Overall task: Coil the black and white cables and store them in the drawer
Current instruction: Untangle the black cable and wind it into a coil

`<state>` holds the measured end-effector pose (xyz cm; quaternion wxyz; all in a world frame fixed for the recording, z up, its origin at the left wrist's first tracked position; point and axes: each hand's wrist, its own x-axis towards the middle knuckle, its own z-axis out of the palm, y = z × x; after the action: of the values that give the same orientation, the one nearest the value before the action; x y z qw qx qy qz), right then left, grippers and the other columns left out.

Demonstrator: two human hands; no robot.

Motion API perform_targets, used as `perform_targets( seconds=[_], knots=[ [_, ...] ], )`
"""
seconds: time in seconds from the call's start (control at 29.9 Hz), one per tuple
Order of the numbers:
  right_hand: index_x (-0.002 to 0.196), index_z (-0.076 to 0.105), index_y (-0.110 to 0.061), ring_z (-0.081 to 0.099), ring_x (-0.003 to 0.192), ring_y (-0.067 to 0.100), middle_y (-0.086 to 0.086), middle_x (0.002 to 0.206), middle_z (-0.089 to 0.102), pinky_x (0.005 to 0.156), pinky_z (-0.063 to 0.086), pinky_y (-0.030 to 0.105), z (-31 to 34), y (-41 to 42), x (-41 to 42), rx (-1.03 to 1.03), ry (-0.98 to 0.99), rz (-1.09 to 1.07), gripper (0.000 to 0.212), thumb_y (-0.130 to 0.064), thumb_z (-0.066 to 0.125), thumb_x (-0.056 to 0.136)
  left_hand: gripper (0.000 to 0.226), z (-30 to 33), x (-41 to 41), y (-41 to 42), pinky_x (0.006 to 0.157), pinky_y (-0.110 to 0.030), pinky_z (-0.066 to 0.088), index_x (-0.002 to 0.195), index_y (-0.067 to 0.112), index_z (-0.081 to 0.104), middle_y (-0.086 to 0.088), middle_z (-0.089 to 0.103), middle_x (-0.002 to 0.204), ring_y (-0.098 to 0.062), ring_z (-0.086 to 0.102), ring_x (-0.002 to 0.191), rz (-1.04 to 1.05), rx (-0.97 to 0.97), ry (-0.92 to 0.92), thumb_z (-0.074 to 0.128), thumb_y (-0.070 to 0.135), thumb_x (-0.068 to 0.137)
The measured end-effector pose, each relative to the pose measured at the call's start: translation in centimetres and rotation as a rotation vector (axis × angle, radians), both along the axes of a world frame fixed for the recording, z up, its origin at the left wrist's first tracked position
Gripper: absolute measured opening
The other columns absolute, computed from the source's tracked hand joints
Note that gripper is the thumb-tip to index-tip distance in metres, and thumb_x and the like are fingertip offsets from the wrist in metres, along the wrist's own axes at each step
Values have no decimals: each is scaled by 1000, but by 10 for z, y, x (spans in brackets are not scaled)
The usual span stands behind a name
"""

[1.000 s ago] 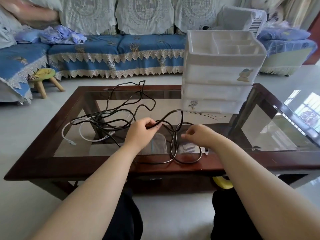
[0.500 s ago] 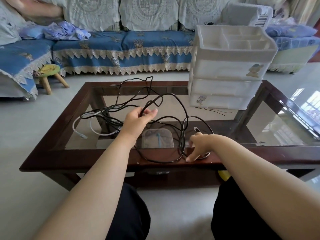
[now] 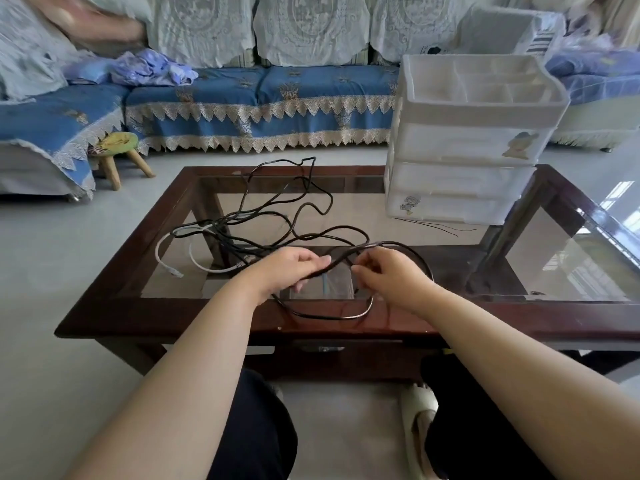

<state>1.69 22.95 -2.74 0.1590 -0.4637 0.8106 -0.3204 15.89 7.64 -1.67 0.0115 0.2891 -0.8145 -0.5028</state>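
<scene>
- The step in hand looks like the first coil of the black cable [image 3: 308,206]; the white cable [image 3: 207,268] and the storing are not yet begun.
- The left hand [image 3: 287,268] has its fingers curled round a doubled run of the black cable at the near middle of the glass table [image 3: 554,317], gripping it just above the glass.
- The right hand [image 3: 391,275], just to the right of the left, pinches the same cable with curled fingertips; one loop hangs from both hands and rests on the table's near wooden rail.
- Most of the black cable lies loose and tangled over the far left of the glass, so only a small share of the coiling seems done.
- The white cable lies on the left of the glass, partly under the black tangle, touched by neither hand.
- The drawer unit [image 3: 460,178] stands on the far right of the table, all its drawers closed.
- The next move likely calls for the left hand to hold the gathered loop firm while the right draws in more slack from the tangle and lays it on as a matching loop.
- Care may be needed where black crosses white, as pulling could drag the white cable along.
</scene>
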Motion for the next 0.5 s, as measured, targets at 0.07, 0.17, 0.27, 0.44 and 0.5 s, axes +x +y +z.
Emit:
perform_targets(
  seconds=[0.07, 0.17, 0.27, 0.44, 0.5],
  knots=[
    [93, 65, -14, 55, 53, -4, -13, 66, 61, 56, 40, 10, 3, -1, 13, -128, -121, -21, 7, -18, 60, 91, 59, -4, -1, 5, 72, -25, 43, 114, 19, 64, 9, 59, 58, -6, 52, 61, -139, -24, -82, 50, 65, 80],
    [123, 60, -16, 58, 70, 5, -3, 86, 69, 71, 46, 18, 2, 0, 22, -145, -312, 78, 36, -5, 58, 89, 65, -9, -9, 11, 72, -22, 46, 130, 23, 52, 1, 66, 100, -7, 58, 84, -135, 101, 2, 53, 62, 77],
    [134, 49, -33, 63, 80, 13, -13, 101, 68, 82, 51, 29, 5, 1, 22, -65, -390, 246, 56, -2, 50, 88, 51, -16, -14, 10, 72, -27, 51, 126, 17, 58, 0, 65, 110, -9, 60, 88, 102, 284, 104, 61, 48, 86],
    [98, 74, -27, 63, 79, 6, -8, 87, 72, 83, 52, 32, 13, 2, 1, 109, -282, 192, 22, -17, 59, 85, 24, -15, -18, 11, 77, -36, 50, 92, 15, 63, 1, 70, 81, -16, 68, 85, 284, 397, 290, 47, 30, 101],
    [78, 71, -15, 64, 70, 23, 4, 74, 71, 68, 53, 40, 14, 2, -10, 53, -100, -162, 20, -21, 53, 82, 30, -8, -17, 11, 71, -39, 54, 95, 13, 60, 0, 58, 58, -16, 63, 60, 344, 435, 408, 38, 31, 104]
  ],
)
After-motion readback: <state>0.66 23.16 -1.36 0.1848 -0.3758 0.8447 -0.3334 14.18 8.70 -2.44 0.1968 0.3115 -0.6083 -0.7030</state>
